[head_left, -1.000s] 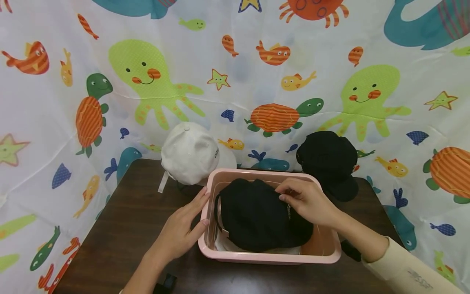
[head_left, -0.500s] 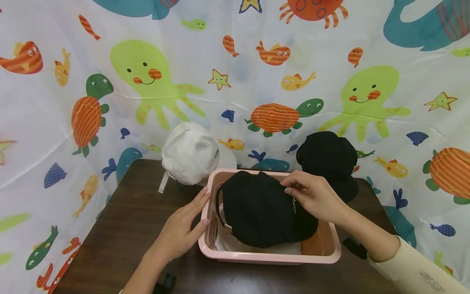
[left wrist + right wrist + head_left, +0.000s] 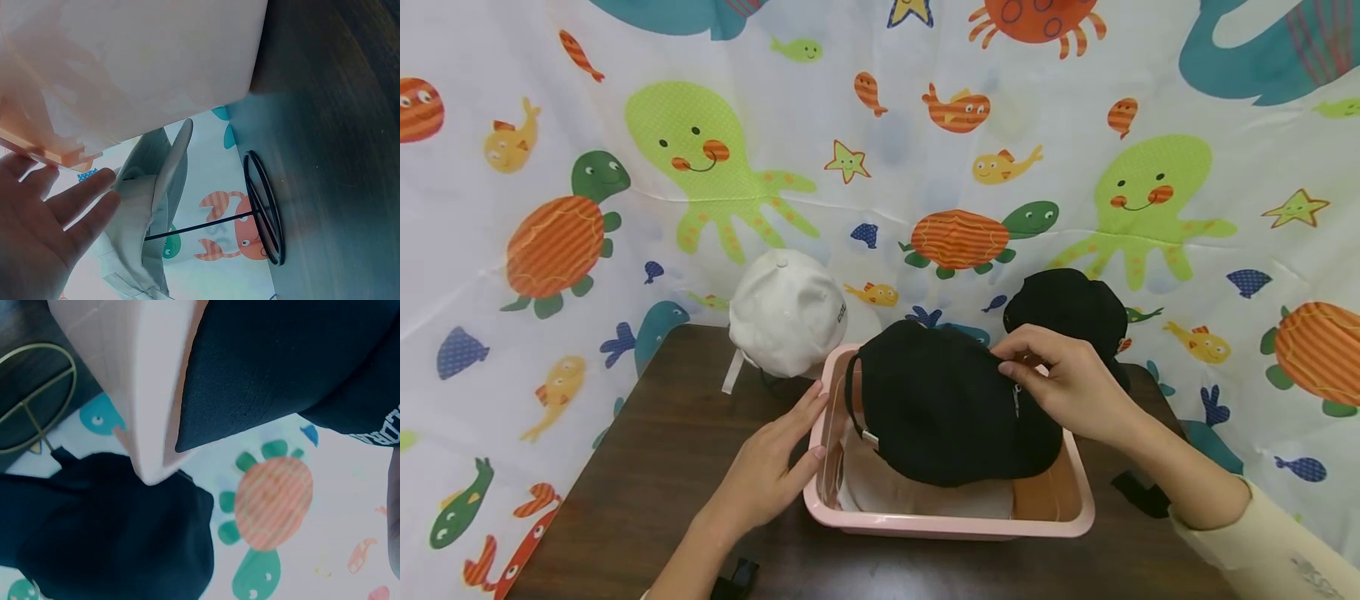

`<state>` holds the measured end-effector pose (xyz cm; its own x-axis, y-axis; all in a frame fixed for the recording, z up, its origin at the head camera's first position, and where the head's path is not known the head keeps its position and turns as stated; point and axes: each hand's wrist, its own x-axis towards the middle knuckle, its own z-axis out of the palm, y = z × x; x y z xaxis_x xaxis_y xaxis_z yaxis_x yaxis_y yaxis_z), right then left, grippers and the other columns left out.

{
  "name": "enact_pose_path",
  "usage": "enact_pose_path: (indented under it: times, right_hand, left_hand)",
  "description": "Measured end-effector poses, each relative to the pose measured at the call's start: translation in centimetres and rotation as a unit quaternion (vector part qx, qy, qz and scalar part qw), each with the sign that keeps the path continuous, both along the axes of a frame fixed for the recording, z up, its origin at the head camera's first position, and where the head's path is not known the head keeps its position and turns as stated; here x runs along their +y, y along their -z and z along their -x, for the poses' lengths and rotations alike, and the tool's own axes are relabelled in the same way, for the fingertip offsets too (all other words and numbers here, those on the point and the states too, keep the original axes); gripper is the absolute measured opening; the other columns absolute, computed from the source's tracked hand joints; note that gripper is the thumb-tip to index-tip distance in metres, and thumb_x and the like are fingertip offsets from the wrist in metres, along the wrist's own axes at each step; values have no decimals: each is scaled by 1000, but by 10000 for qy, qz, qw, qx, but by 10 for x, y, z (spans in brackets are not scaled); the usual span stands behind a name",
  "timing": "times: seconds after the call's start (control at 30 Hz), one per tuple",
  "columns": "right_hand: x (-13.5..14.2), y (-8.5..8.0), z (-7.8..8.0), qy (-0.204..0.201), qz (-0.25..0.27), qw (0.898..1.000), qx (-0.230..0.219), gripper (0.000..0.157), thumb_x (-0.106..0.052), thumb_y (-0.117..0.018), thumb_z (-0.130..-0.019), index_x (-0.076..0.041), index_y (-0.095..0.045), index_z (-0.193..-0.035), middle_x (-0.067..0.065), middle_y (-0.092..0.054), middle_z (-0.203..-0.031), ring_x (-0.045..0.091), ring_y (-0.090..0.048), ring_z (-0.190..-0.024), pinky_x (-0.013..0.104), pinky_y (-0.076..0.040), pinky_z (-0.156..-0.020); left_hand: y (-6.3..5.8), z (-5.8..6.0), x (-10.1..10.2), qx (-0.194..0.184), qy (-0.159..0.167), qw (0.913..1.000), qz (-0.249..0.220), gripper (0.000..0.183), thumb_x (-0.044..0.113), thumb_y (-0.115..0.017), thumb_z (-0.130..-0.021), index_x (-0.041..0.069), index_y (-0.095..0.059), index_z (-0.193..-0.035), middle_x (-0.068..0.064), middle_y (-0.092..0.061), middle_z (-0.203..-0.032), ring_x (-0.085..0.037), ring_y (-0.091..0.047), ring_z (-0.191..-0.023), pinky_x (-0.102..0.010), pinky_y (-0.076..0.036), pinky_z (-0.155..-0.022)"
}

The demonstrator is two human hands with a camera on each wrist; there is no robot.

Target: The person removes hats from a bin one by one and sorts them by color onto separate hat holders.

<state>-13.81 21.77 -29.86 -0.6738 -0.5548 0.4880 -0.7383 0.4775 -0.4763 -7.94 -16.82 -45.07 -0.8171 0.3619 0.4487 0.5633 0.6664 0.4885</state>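
Between thumb and fingers, my right hand (image 3: 1067,387) pinches the top of a black baseball cap (image 3: 940,408) with light lettering by its brim. The cap hangs tilted over a pink plastic bin (image 3: 947,527), its strap loop to the left. Underneath it, something off-white and cloth-like (image 3: 917,493) lies in the bin, partly covered. My left hand (image 3: 763,471) rests its extended fingers against the bin's left rim. In the left wrist view those fingers lie along the edge of the bin (image 3: 137,62). The right wrist view shows the held cap (image 3: 281,356) beside the bin wall.
A white cap (image 3: 786,317) sits on a wire stand (image 3: 265,212) behind the bin's left end. Another black cap (image 3: 1060,300) is on a stand (image 3: 74,387) at the back right. A sea-animal curtain (image 3: 895,133) hangs behind the dark wooden table (image 3: 655,433).
My right hand has raised the black cap and shifted it slightly right, showing more of the off-white item beneath. My left hand has stayed at the rim.
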Motion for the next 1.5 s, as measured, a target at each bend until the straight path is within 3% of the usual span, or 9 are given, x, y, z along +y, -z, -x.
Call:
enact_pose_path:
  times: [0.17, 0.43, 0.8, 1.03, 1.5]
  right_hand:
    - [7, -13, -1, 288, -11, 9994, 209, 36, 16, -76, -85, -15, -75, -104, -8, -71, -100, 6, -63, -80, 16, -50, -68]
    - [21, -30, 0, 321, 180, 9974, 615, 38, 24, -76, -79, -8, -75, -99, 0, -71, -95, 4, -64, -78, 11, -51, -73]
    - [42, -49, -5, 1084, -7, 9913, 745, 32, 21, -76, -81, -3, -75, -101, -1, -72, -92, -4, -63, -77, 8, -48, -71]
    - [55, -57, -5, 1363, 61, 9880, 727, 33, 25, -72, -81, 1, -74, -102, -18, -68, -94, -8, -63, -79, 6, -48, -73]
    - [79, -73, 2, 1935, 72, 9772, 871, 29, 25, -70, -83, 4, -74, -103, -31, -63, -94, -14, -60, -79, 2, -45, -75]
  left_hand:
    - [-2, 0, 0, -30, -17, 10000, 34, 64, 27, -61, -102, 13, -42, -162, 0, -35, -169, -24, -48, -146, -56, -47, -107]
    - [-2, -1, 0, 16, 19, 9999, 99, 64, 27, -62, -102, 12, -42, -161, -1, -35, -169, -24, -47, -146, -54, -47, -108]
    - [0, -1, -1, 94, 22, 9999, 28, 64, 25, -63, -101, 11, -44, -160, -2, -36, -168, -23, -48, -145, -53, -47, -108]
    - [0, -2, 0, 46, 8, 10000, 47, 64, 25, -63, -101, 12, -43, -161, -1, -35, -169, -23, -47, -146, -53, -47, -108]
    - [2, -1, 0, 84, -35, 10000, 9, 63, 26, -62, -102, 11, -44, -160, 0, -34, -169, -23, -47, -146, -54, -48, -107]
